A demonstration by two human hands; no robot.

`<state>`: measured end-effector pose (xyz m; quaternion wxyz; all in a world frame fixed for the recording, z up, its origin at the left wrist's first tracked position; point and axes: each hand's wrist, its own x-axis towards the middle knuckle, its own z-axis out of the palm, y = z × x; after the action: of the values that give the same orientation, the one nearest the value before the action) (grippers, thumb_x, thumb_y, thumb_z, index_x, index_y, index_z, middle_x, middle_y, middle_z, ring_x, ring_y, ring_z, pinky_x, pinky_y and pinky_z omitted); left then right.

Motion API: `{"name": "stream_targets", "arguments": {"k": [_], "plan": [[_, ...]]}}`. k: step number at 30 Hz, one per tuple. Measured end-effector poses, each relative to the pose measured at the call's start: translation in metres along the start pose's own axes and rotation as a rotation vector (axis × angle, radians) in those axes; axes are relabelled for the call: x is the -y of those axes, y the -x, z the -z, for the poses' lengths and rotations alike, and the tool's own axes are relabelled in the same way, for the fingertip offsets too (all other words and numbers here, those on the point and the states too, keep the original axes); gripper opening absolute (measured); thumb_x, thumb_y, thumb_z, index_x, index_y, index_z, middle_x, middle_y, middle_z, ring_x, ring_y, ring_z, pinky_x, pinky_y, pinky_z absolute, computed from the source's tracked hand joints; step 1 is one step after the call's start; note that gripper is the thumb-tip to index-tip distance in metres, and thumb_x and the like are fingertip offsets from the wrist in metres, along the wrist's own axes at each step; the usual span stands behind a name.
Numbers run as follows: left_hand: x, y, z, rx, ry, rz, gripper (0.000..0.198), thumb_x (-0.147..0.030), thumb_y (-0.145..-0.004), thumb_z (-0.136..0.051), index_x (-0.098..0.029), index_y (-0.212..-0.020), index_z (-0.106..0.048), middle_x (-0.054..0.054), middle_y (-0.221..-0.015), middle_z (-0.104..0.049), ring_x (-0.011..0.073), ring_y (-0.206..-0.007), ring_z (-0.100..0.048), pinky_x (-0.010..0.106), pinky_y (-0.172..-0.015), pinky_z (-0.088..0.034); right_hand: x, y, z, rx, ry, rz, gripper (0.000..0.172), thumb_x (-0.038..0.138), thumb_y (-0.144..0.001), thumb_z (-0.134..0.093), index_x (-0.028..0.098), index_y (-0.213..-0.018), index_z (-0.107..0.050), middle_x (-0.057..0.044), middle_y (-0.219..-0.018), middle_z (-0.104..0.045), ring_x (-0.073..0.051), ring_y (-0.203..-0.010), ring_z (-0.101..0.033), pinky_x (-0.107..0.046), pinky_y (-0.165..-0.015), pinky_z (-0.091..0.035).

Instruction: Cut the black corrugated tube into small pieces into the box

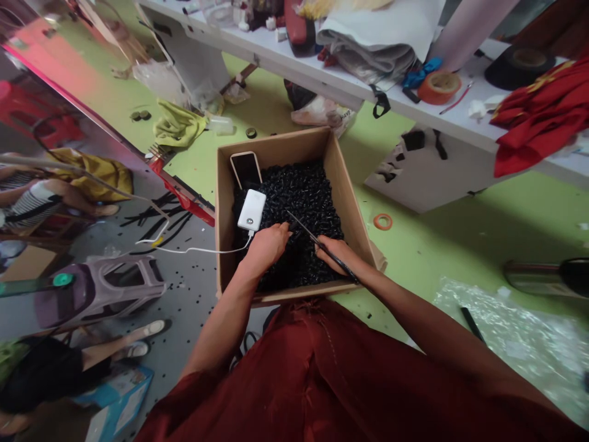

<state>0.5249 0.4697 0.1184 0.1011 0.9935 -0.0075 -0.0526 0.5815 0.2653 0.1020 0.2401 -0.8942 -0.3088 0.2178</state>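
A cardboard box (354, 212) filled with small glossy black pieces (301, 190) stands in front of my body. Over its left half is my left hand (270, 244), closed with its fingertips together; what they pinch is too small and dark to make out. My right hand (335, 253) is wrapped round a pair of scissors (317, 240), whose blades point up and left toward the left fingertips. A white power bank (252, 210) with a cable plugged in lies on the black pieces, and a phone (247, 170) leans in the box's back left corner.
The white cable (197, 250) crosses the box's left wall. Behind the box runs a cluttered white table (350, 80). An orange tape roll (383, 221) lies on the floor at right, near clear plastic sheeting (519, 344). People sit at left beside a grey stool (124, 279).
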Motion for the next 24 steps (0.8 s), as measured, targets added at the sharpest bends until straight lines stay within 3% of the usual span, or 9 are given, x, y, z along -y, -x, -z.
{"name": "stream_targets", "arguments": {"k": [5,10,13,19,24], "plan": [[0.000,-0.001,0.000,0.011,0.014,0.008,0.028,-0.034,-0.097,-0.032,-0.017,-0.104,-0.054,0.009,-0.091,-0.066,0.0205,-0.081,-0.067,0.029,-0.069,-0.048,-0.002,-0.004,-0.002,-0.068,-0.018,0.003,0.010,0.027,-0.083,-0.043,0.021,-0.078,-0.050,-0.001,-0.069,-0.057,-0.016,-0.066,-0.056,-0.025,-0.063,-0.039],[0.001,-0.001,0.006,-0.023,0.049,0.063,0.032,-0.034,-0.097,-0.030,-0.017,-0.111,-0.054,0.011,-0.099,-0.067,0.0205,-0.087,-0.067,0.029,-0.074,-0.048,0.004,-0.002,0.005,-0.061,-0.388,-0.156,0.009,0.028,-0.086,-0.041,0.022,-0.087,-0.047,0.004,-0.061,-0.053,-0.011,-0.049,-0.051,-0.021,-0.050,-0.041],[0.003,0.000,0.011,-0.077,0.092,0.120,0.034,-0.032,-0.098,-0.029,-0.016,-0.116,-0.052,0.012,-0.105,-0.067,0.0208,-0.092,-0.066,0.029,-0.077,-0.048,0.009,0.000,0.009,-0.040,-0.497,-0.131,0.017,0.035,-0.089,-0.043,0.021,-0.096,-0.048,0.001,-0.071,-0.060,-0.010,-0.054,-0.055,-0.021,-0.054,-0.046],[0.006,0.003,0.012,-0.151,0.150,0.125,0.038,-0.032,-0.098,-0.030,-0.015,-0.125,-0.050,0.013,-0.111,-0.066,0.0214,-0.098,-0.064,0.031,-0.082,-0.047,0.010,0.003,0.006,0.020,-0.434,-0.052,0.031,0.045,-0.091,-0.045,0.018,-0.106,-0.049,-0.004,-0.084,-0.062,-0.014,-0.070,-0.060,-0.026,-0.068,-0.049],[0.007,0.003,0.010,-0.173,0.170,0.116,0.040,-0.033,-0.098,-0.030,-0.015,-0.127,-0.050,0.012,-0.117,-0.065,0.0208,-0.100,-0.063,0.031,-0.085,-0.046,0.010,0.007,0.005,0.079,-0.347,-0.044,0.038,0.050,-0.090,-0.046,0.019,-0.112,-0.046,-0.005,-0.090,-0.062,-0.016,-0.076,-0.060,-0.029,-0.071,-0.048]]}}
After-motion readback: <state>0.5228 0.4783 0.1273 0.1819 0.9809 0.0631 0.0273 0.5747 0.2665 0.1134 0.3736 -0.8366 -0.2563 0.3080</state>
